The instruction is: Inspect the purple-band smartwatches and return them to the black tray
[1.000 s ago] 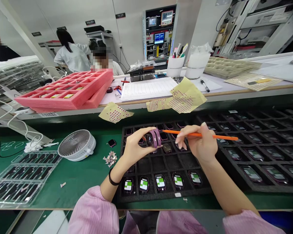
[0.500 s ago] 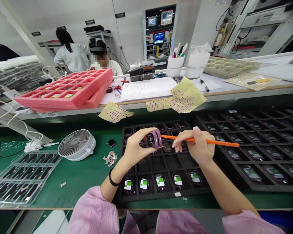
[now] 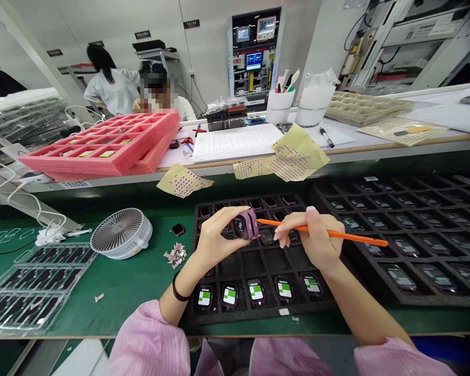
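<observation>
Between the thumb and fingers of my left hand (image 3: pixel 215 235) is a purple smartwatch body (image 3: pixel 246 225), held on edge above the black foam tray (image 3: pixel 254 313). A dark gap runs along its side, and its screen faces left. My right hand (image 3: pixel 319 237) grips a thin orange stick (image 3: pixel 354 238), whose tip points left and meets or nearly meets the watch's side. Under both hands, the tray's compartments hold several watch bodies, including a front row with green-and-white labelled faces (image 3: pixel 256 291). Some middle compartments are bare.
Left on the green bench stand a white fan (image 3: pixel 122 233) and a clear tray of dark strips (image 3: pixel 35 284). Small pieces (image 3: pixel 175 255) lie piled beside a loose watch (image 3: pixel 177 229). Another foam tray (image 3: pixel 407 261) sits right. Pink foam trays (image 3: pixel 102 146) rest on the shelf; two people work beyond.
Both hands stay almost in place, with the stick's tip still at the watch's side. The stick's far end has dropped slightly. The seated person beyond has raised a hand.
</observation>
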The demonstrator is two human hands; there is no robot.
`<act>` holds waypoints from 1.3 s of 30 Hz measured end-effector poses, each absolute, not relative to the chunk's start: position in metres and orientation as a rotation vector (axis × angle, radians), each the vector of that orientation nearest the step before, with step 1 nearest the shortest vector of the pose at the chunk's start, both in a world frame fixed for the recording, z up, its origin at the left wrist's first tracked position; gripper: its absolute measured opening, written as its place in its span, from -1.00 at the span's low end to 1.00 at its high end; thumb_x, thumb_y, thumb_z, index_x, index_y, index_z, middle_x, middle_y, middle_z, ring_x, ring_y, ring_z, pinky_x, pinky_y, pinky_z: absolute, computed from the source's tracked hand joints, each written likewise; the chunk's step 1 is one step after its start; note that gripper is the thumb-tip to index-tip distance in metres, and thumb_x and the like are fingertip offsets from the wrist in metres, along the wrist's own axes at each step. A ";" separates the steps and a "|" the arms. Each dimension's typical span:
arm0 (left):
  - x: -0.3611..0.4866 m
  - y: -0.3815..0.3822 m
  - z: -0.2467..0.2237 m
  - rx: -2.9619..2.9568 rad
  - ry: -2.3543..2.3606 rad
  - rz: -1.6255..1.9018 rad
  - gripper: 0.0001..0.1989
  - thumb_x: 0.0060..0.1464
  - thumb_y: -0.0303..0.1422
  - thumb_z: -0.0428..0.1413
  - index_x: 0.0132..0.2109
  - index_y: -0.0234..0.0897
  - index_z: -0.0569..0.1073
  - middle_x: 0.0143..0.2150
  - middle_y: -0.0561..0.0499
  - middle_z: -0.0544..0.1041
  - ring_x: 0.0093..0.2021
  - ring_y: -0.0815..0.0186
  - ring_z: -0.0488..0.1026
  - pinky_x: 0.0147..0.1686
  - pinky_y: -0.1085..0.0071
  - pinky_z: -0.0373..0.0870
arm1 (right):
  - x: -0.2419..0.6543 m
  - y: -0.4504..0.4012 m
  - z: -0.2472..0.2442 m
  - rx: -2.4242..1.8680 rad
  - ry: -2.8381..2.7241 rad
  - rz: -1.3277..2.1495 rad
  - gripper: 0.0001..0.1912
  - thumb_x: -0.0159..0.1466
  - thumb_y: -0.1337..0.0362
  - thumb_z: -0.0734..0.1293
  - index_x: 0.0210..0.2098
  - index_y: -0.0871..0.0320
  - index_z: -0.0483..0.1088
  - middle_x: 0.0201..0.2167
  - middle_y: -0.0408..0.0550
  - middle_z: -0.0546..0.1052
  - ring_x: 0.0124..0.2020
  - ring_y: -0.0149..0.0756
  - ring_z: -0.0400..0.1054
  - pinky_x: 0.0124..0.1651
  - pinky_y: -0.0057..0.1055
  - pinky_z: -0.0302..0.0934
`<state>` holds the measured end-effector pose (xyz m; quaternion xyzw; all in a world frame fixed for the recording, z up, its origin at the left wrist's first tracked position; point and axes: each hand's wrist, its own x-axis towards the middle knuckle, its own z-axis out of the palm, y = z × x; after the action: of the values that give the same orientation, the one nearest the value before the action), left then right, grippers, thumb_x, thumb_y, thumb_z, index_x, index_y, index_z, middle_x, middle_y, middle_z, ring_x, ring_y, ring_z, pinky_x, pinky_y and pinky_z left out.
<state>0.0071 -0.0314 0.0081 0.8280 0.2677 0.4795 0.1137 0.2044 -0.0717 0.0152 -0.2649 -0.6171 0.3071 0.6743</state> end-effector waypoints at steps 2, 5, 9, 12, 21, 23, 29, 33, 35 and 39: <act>0.007 -0.031 0.008 2.431 0.789 1.398 -0.55 -0.06 -0.42 0.30 0.03 -0.26 0.46 -0.06 -0.10 0.58 -0.07 0.22 0.53 -0.03 0.31 0.47 | 0.204 -0.072 0.016 -0.602 -1.395 0.683 -0.51 0.41 0.15 0.14 -0.45 0.16 0.60 -0.62 -0.04 0.55 -0.67 -0.39 0.37 -0.68 -0.47 0.24; 0.009 -0.032 0.009 2.417 0.803 1.370 -0.54 -0.06 -0.44 0.29 0.04 -0.25 0.46 -0.06 -0.10 0.58 -0.07 0.21 0.53 -0.03 0.30 0.47 | 0.204 -0.073 0.017 -0.588 -1.397 0.691 -0.50 0.41 0.17 0.14 -0.47 0.17 0.60 -0.63 -0.04 0.55 -0.68 -0.39 0.36 -0.67 -0.47 0.25; 0.010 -0.034 0.010 2.405 0.773 1.359 -0.53 -0.06 -0.45 0.29 0.04 -0.25 0.45 -0.06 -0.09 0.58 -0.08 0.23 0.53 -0.04 0.33 0.47 | 0.203 -0.074 0.016 -0.541 -1.423 0.695 -0.51 0.41 0.19 0.14 -0.44 0.17 0.61 -0.61 -0.03 0.56 -0.66 -0.39 0.38 -0.66 -0.46 0.26; 0.010 -0.035 0.010 2.397 0.760 1.361 -0.53 -0.05 -0.45 0.28 0.05 -0.25 0.45 -0.05 -0.09 0.58 -0.07 0.23 0.53 -0.04 0.33 0.46 | 0.202 -0.075 0.015 -0.557 -1.428 0.699 -0.51 0.41 0.18 0.14 -0.44 0.18 0.61 -0.62 -0.03 0.56 -0.67 -0.38 0.37 -0.66 -0.46 0.26; 0.010 -0.037 0.012 2.408 0.774 1.341 -0.56 -0.01 -0.41 0.26 0.05 -0.24 0.44 -0.06 -0.10 0.58 -0.08 0.21 0.54 -0.04 0.28 0.48 | 0.201 -0.077 0.017 -0.542 -1.401 0.707 -0.51 0.40 0.16 0.15 -0.46 0.16 0.62 -0.63 -0.02 0.56 -0.69 -0.35 0.36 -0.69 -0.43 0.24; 0.010 -0.037 0.011 2.412 0.776 1.337 -0.56 -0.02 -0.42 0.27 0.05 -0.24 0.44 -0.05 -0.10 0.58 -0.07 0.21 0.54 -0.04 0.29 0.48 | 0.201 -0.077 0.016 -0.537 -1.418 0.701 -0.51 0.40 0.18 0.14 -0.45 0.16 0.62 -0.62 -0.02 0.56 -0.68 -0.36 0.37 -0.68 -0.44 0.24; 0.010 -0.037 0.010 2.446 0.762 1.340 -0.56 -0.01 -0.44 0.26 0.05 -0.27 0.44 -0.05 -0.11 0.57 -0.07 0.22 0.53 -0.04 0.31 0.48 | 0.202 -0.077 0.017 -0.567 -1.411 0.716 -0.50 0.41 0.18 0.13 -0.46 0.16 0.61 -0.64 -0.04 0.54 -0.69 -0.38 0.35 -0.68 -0.45 0.23; 0.011 -0.038 0.010 2.450 0.745 1.355 -0.56 -0.02 -0.46 0.25 0.05 -0.28 0.44 -0.06 -0.10 0.57 -0.08 0.23 0.53 -0.06 0.33 0.49 | 0.202 -0.076 0.019 -0.578 -1.388 0.720 -0.49 0.40 0.14 0.15 -0.52 0.16 0.59 -0.67 -0.03 0.53 -0.71 -0.36 0.34 -0.69 -0.43 0.21; 0.012 -0.039 0.011 2.441 0.757 1.350 -0.56 -0.01 -0.46 0.25 0.06 -0.26 0.44 -0.06 -0.10 0.58 -0.08 0.22 0.53 -0.07 0.32 0.49 | 0.203 -0.077 0.019 -0.590 -1.380 0.714 -0.49 0.39 0.12 0.16 -0.53 0.16 0.58 -0.66 -0.02 0.53 -0.70 -0.35 0.34 -0.68 -0.41 0.22; 0.012 -0.039 0.011 2.425 0.762 1.336 -0.55 -0.02 -0.45 0.25 0.07 -0.24 0.44 -0.06 -0.10 0.58 -0.08 0.21 0.53 -0.07 0.30 0.49 | 0.203 -0.077 0.018 -0.593 -1.381 0.710 -0.49 0.39 0.12 0.16 -0.53 0.16 0.59 -0.66 -0.02 0.53 -0.71 -0.34 0.34 -0.68 -0.40 0.21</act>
<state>0.0120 -0.0393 0.0108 0.8368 0.2630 0.4610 0.1346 0.2031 -0.0772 0.0176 -0.2637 -0.6137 0.3157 0.6739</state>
